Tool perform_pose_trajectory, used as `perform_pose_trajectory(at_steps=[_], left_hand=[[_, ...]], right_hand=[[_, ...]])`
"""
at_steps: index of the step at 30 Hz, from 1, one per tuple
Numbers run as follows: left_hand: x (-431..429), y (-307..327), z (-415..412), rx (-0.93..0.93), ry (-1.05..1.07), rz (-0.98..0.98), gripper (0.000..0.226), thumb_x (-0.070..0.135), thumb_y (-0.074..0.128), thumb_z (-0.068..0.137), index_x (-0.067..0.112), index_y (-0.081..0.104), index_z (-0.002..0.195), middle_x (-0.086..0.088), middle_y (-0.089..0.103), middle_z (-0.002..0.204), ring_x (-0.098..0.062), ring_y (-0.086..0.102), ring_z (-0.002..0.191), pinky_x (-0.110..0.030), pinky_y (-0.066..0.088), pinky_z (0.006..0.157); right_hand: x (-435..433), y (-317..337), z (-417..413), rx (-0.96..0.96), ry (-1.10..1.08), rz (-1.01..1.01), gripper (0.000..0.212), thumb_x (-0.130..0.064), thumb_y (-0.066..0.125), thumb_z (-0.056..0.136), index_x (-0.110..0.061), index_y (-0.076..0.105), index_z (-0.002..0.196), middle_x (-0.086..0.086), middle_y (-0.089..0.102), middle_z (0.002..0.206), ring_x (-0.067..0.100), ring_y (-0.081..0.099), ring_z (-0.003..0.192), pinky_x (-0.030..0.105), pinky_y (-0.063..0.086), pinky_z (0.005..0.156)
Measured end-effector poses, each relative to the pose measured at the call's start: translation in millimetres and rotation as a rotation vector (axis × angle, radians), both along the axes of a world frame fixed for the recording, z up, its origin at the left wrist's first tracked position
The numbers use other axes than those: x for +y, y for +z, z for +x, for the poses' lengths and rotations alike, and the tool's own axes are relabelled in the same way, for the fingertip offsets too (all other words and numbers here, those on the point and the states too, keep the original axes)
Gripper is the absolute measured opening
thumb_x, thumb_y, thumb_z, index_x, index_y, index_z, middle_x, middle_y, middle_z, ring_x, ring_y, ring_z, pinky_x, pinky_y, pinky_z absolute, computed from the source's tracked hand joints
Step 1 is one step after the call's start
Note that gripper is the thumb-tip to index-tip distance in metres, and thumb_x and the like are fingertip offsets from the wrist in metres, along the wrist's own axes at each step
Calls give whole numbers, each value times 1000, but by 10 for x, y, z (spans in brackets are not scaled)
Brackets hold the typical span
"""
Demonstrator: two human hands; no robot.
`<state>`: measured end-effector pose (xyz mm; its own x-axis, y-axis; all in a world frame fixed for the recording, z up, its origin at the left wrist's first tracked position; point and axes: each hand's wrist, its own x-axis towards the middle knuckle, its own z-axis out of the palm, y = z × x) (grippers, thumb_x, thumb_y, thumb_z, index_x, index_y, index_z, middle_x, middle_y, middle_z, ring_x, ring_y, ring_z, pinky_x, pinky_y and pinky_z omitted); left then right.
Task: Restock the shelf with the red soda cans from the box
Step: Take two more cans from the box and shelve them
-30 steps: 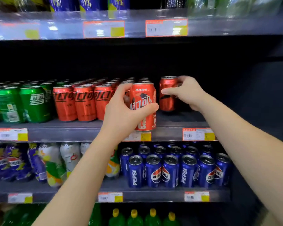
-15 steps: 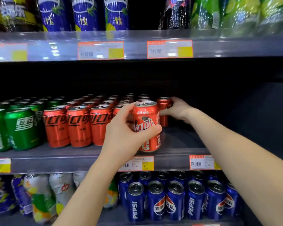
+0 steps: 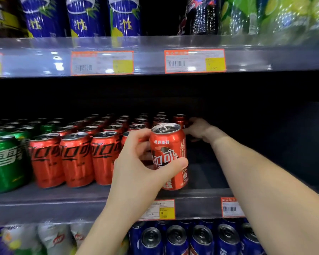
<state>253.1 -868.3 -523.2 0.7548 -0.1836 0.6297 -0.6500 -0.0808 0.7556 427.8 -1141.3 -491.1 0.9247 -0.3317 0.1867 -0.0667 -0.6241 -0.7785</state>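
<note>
Green cans (image 3: pixel 6 162) and rows of red cans (image 3: pixel 75 159) are seen on the shelf (image 3: pixel 44 205). One red can (image 3: pixel 168 155) is held upright by the left hand (image 3: pixel 142 173) at the front edge; it should be set down level beside its row. At the back, another can (image 3: pixel 180 120) is gripped by the right hand (image 3: pixel 199 128), and the right forearm crosses the free space.

The middle shelf (image 3: pixel 92 205) carries rows of upright red soda cans (image 3: pixel 77 159) beside green cans (image 3: pixel 6 162) at its left.

Two bare forearms, no sleeves (none visible), hands (image 3: pixel 136 168) unadorned
</note>
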Motion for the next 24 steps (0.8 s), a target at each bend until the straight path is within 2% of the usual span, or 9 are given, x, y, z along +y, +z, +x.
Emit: perform_pose_trajectory(at_steps=[2, 4, 6, 8, 11, 15, 20, 22, 24], left_hand=[[3, -14, -12, 7, -1, -1, 64, 39, 95, 61, 57, 52, 106, 37, 67, 105, 12, 65, 98, -12, 55, 72], [2, -13, -38, 4, -9, 6, 66, 39, 94, 60, 57, 52, 108, 35, 68, 106, 11, 66, 99, -15, 57, 73], [-3, -11, -64, -7, -19, 10, 67, 39, 94, 58, 55, 53, 109, 34, 69, 106, 11, 67, 98, -10, 55, 75], [-11, -8, -65, -8, -37, 9, 69, 39, 94, 56, 52, 55, 112, 30, 71, 105, 7, 69, 98, -11, 56, 77], [-20, 1, -71, -4, -59, 4, 71, 46, 91, 50, 54, 56, 112, 27, 73, 105, 3, 71, 98, -18, 60, 79], [-29, -33, -61, 5, -74, -3, 73, 49, 89, 48, 53, 56, 113, 27, 74, 104, 4, 71, 97, -17, 59, 80], [-35, -48, -49, -1, -74, 14, 73, 48, 90, 51, 53, 55, 115, 29, 73, 105, 6, 71, 98, -17, 60, 77], [-46, -56, -49, 8, -68, 17, 71, 42, 93, 53, 55, 56, 112, 29, 73, 105, 5, 71, 96, -15, 59, 75], [-70, -53, -54, 14, -66, 27, 71, 38, 95, 58, 54, 55, 114, 30, 72, 107, 4, 72, 96, -17, 60, 77]], right_hand=[[-19, 3, 111, 20, -20, 11, 78, -36, 92, 68, -20, 56, 135, 3, 65, 130, 23, 64, 112, 36, 59, 79], [-10, 19, 202, 36, -50, -47, 100, -40, 91, 68, -13, 42, 151, 9, 53, 147, 28, 57, 128, 39, 53, 101], [5, 30, 289, 49, -57, -80, 102, -40, 87, 73, -8, 35, 155, 13, 45, 154, 29, 50, 136, 36, 45, 109], [22, 38, 376, 86, -75, -90, 85, -34, 82, 82, -5, 41, 151, 14, 49, 151, 30, 51, 135, 28, 45, 101], [29, 47, 496, 65, -128, -74, 62, -25, 80, 85, -2, 56, 138, 15, 59, 140, 31, 59, 124, 30, 46, 85], [51, 34, 541, 64, -156, -63, 62, -25, 83, 83, -3, 59, 135, 17, 62, 135, 32, 62, 120, 33, 48, 85], [60, 41, 550, 79, -133, -23, 79, -37, 92, 70, -9, 59, 137, 11, 64, 135, 29, 63, 118, 36, 53, 92], [82, 65, 480, 113, -107, -50, 76, -39, 89, 74, -9, 58, 138, 8, 63, 136, 28, 62, 120, 34, 51, 88], [109, 131, 335, 152, -73, -98, 64, -38, 83, 82, -9, 60, 134, 6, 63, 132, 27, 62, 120, 31, 48, 80]])
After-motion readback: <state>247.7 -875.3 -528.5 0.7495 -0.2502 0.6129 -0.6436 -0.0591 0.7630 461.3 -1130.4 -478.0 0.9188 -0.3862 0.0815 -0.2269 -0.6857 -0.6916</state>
